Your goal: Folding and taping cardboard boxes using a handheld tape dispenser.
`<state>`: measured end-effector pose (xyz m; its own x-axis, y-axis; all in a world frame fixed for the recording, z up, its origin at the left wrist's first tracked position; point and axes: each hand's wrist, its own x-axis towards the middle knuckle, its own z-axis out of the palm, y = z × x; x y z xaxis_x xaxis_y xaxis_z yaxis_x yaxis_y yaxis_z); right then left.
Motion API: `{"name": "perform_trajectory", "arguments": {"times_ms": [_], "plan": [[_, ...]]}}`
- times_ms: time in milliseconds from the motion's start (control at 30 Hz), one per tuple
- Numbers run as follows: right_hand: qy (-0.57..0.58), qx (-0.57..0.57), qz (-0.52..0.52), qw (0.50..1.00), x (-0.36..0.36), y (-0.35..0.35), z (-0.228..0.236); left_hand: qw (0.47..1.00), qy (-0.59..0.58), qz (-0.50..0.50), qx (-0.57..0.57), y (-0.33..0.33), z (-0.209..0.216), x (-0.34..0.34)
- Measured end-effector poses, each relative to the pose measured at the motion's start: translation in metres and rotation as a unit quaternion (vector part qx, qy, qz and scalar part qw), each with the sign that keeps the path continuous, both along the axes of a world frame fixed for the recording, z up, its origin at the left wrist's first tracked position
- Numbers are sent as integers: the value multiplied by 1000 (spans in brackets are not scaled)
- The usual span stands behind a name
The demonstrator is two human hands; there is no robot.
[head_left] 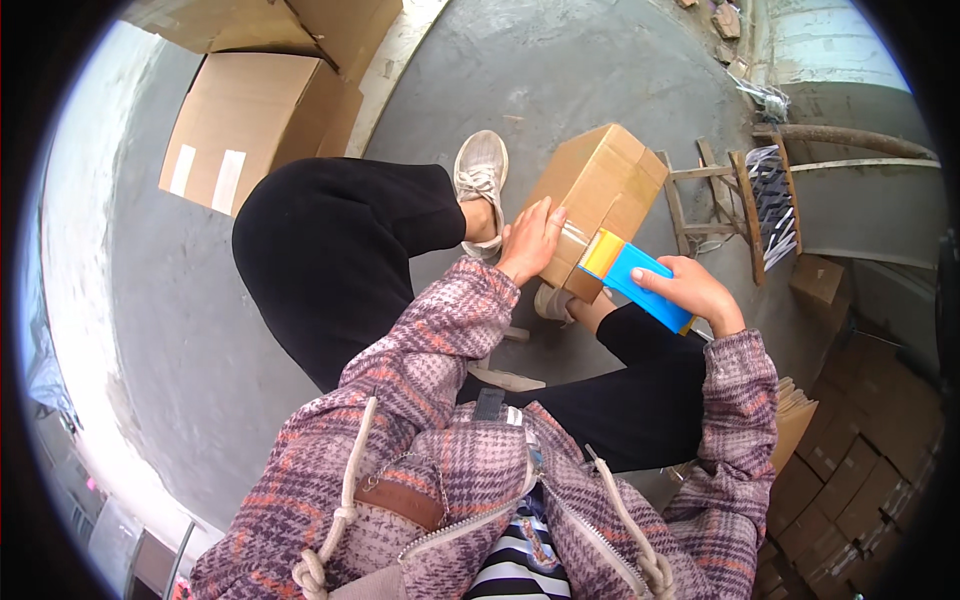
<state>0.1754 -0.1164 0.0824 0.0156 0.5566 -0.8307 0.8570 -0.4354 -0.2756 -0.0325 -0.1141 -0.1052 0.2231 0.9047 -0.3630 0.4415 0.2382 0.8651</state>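
A closed brown cardboard box (602, 185) stands tilted in front of me between my feet. My left hand (530, 243) lies on its near left side, fingers stretched out over the cardboard. In my right hand (695, 290) is a blue and yellow tape dispenser (638, 284), thumb on top. Its yellow end touches the box's near edge. A strip of tape (574, 233) shows on the cardboard between my left fingers and the dispenser. The underside of the box is hidden.
Larger cardboard boxes (245, 110) stand at the far left. To the right is a wooden stool with a woven seat (772, 200), with a small carton (818, 279) near it. Stacked flat cardboard (835, 480) fills the lower right. The floor (450, 80) is grey concrete.
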Motion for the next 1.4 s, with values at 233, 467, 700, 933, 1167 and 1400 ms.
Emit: {"name": "perform_trajectory", "arguments": {"times_ms": [233, 467, 700, 933, 1167, 1400], "plan": [[8, -37, -22, 999, 27, -12, -4, 1000, 15, -8, -7, 2, 2, 1], [2, -24, -9, 1000, 27, -14, -17, 1000, 15, -12, -9, 2, 0, 1], [-22, -13, 14, 1000, 31, -16, -31, 997, 60, -1, 40, 1, 10, 2], [-43, 9, 53, 998, 29, -13, -34, 944, 193, -65, 260, -13, 32, 11], [-39, -20, 78, 996, 26, -7, -35, 956, 170, -85, 222, -13, 34, 7], [-43, -7, 75, 996, 27, -9, -33, 961, 145, -75, 223, -12, 33, 12]]}}
